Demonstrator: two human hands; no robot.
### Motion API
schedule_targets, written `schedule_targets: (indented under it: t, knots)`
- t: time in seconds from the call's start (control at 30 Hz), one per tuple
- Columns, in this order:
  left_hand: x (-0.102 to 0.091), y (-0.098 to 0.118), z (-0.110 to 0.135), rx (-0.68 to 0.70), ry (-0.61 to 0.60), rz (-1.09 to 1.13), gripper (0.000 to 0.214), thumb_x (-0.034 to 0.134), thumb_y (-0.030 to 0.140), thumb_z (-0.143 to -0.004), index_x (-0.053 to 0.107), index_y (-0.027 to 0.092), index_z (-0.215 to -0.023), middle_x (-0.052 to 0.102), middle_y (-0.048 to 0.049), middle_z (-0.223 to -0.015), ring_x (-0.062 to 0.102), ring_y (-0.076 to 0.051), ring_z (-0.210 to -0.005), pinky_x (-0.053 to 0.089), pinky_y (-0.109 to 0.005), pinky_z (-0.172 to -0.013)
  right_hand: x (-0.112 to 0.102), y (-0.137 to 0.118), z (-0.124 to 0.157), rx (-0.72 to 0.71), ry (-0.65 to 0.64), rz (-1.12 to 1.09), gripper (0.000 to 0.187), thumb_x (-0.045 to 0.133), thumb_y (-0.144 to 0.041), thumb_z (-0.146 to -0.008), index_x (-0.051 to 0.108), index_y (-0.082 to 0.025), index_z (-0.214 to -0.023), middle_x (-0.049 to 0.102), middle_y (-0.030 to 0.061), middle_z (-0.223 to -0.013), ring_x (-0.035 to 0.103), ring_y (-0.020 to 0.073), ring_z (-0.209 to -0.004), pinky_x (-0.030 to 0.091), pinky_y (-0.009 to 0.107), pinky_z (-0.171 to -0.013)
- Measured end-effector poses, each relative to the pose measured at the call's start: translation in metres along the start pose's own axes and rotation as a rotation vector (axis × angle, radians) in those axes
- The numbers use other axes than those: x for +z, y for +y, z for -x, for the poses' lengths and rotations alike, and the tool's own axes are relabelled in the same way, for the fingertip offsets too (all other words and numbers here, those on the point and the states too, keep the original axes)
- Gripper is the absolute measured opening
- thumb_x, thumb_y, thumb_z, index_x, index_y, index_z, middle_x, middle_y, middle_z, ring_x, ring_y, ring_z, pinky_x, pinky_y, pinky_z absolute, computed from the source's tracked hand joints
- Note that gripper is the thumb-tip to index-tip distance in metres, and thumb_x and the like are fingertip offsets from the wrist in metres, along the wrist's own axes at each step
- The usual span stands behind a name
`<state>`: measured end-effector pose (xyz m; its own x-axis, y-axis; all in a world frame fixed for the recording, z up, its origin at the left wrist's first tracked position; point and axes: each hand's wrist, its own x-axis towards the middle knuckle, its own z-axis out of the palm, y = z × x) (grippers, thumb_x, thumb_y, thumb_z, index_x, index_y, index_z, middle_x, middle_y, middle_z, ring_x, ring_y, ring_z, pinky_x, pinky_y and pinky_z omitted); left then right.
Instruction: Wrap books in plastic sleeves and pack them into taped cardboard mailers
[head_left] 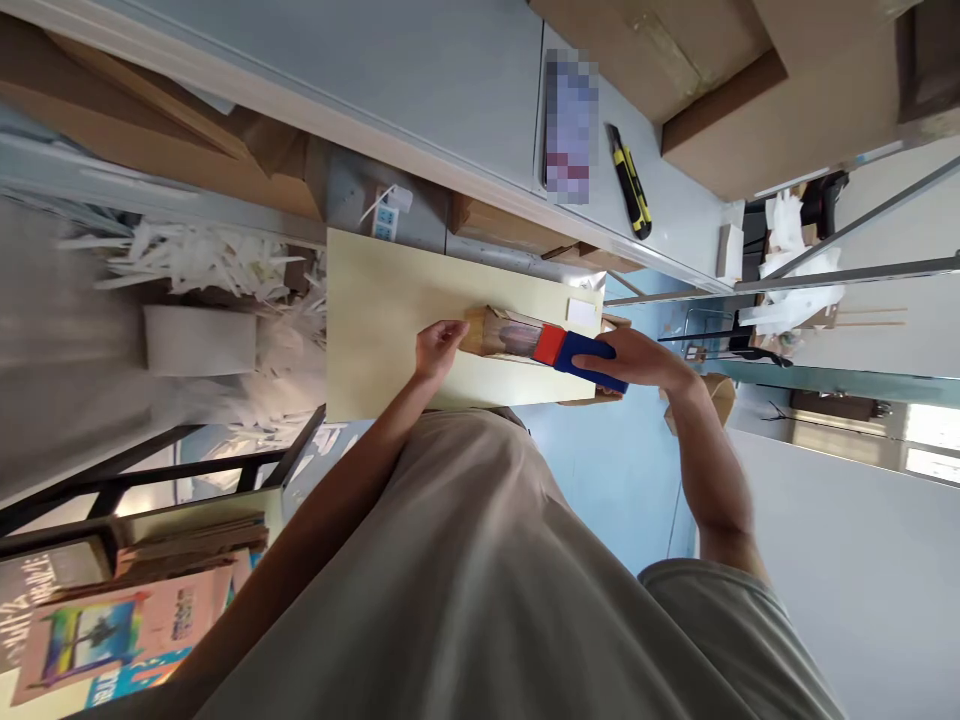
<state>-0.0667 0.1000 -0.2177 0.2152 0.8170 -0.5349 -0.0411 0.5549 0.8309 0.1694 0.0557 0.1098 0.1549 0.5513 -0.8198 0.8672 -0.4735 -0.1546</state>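
Blue-red tool (571,350) clasped in right fingers (592,362), left fingers (450,330) bunched at brown package's (514,335) end, pinch unclear

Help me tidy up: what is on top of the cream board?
On the board, a brown package and a small white rectangle show; the right hand holds a blue-and-red object over it. Whatever lies beneath these is covered, so I cannot tell.

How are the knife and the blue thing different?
The knife is yellow and black; the blue thing is blue, with red next to it. The knife looks slimmer than the blue thing. The knife lies on the grey table; the right hand holds the blue thing.
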Motion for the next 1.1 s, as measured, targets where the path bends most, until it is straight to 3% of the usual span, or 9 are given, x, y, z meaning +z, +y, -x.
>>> schedule_targets:
  t: [0.23,0.6,0.7,0.8,0.9,1.0,1.1]
  knots:
    - [0.018,-0.024,-0.016,-0.033,0.064,-0.092,0.019,0.077,0.035,-0.091,0.083,0.017,-0.093,0.084,-0.0085,-0.093,0.070,-0.020,-0.082,0.054,-0.030,-0.079,0.008,-0.046,-0.027,0.031,0.019,0.115,0.066,0.065,-0.079,-0.103,0.074,-0.020,-0.077,0.081,0.0050,-0.070,0.077,0.0174,-0.062,0.055,0.029,-0.068]
    - [0.055,-0.056,-0.025,0.012,0.078,-0.125,0.021,0.068,0.034,-0.097,0.081,0.018,-0.097,0.083,-0.0095,-0.097,0.075,-0.023,-0.089,0.057,-0.032,-0.084,0.013,-0.053,-0.038,0.062,0.047,0.158,0.068,0.063,-0.080,-0.104,0.074,-0.018,-0.077,0.081,0.0061,-0.071,0.079,0.0173,-0.065,0.052,0.027,-0.068]
    - [0.057,-0.067,-0.023,0.054,0.124,-0.188,0.028,0.072,0.039,-0.099,0.080,0.019,-0.115,0.081,-0.0115,-0.109,0.075,-0.024,-0.095,0.059,-0.034,-0.090,0.017,-0.057,-0.036,0.066,0.036,0.139,0.068,0.061,-0.080,-0.105,0.076,-0.017,-0.082,0.082,0.0067,-0.073,0.077,0.0166,-0.063,0.052,0.028,-0.066]
    - [0.047,-0.078,-0.018,0.078,0.140,-0.252,0.057,0.079,0.043,-0.096,0.070,0.018,-0.146,0.076,-0.0120,-0.115,0.073,-0.025,-0.096,0.061,-0.038,-0.094,0.018,-0.062,-0.036,0.042,0.014,0.175,0.069,0.062,-0.080,-0.106,0.076,-0.017,-0.082,0.081,0.0074,-0.073,0.075,0.0167,-0.064,0.051,0.028,-0.068]
    - [0.032,-0.077,-0.009,0.240,-0.008,-0.256,0.079,0.079,0.049,-0.097,0.055,0.022,-0.167,0.071,-0.0140,-0.130,0.071,-0.026,-0.102,0.063,-0.042,-0.097,0.016,-0.066,-0.036,0.031,0.041,0.305,0.070,0.063,-0.081,-0.105,0.076,-0.016,-0.083,0.080,0.0107,-0.074,0.075,0.0208,-0.070,0.048,0.031,-0.068]
    - [0.026,-0.058,0.000,0.497,-0.222,-0.361,0.112,0.094,0.059,-0.082,0.042,0.026,-0.176,0.058,-0.0186,-0.158,0.064,-0.036,-0.135,0.059,-0.054,-0.115,0.014,-0.071,-0.036,0.040,0.077,0.429,0.069,0.064,-0.080,-0.105,0.078,-0.015,-0.089,0.082,0.0147,-0.083,0.076,0.0251,-0.078,0.045,0.032,-0.068]
    - [0.033,-0.036,0.002,0.682,-0.334,-0.509,0.120,0.104,0.060,-0.068,0.051,0.025,-0.170,0.051,-0.0189,-0.169,0.050,-0.046,-0.153,0.047,-0.064,-0.128,0.015,-0.078,-0.036,0.032,0.063,0.474,0.067,0.063,-0.077,-0.107,0.080,-0.014,-0.095,0.083,0.0163,-0.090,0.076,0.0268,-0.081,0.044,0.033,-0.069]
